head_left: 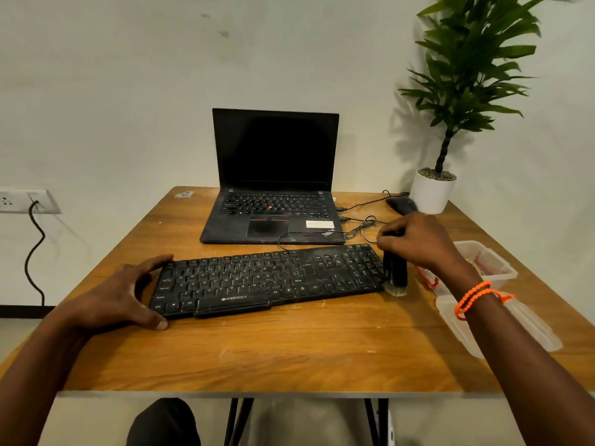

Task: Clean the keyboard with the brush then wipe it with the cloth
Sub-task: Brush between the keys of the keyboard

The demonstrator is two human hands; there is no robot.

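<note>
Two hands: left (125, 294) steadies one keyboard (267, 280), right (418, 243) apparently grips one brush (395, 273).

Person, head-camera view. Both forearms bare, no sleeves in view. Left hand (122, 294): no ring or band visible. Right hand (418, 243): bright orange beaded cord bracelet (476, 297), looped twice round the wrist, knotted tail at outer side. Dark trouser knee (164, 423) at lower edge.
</note>
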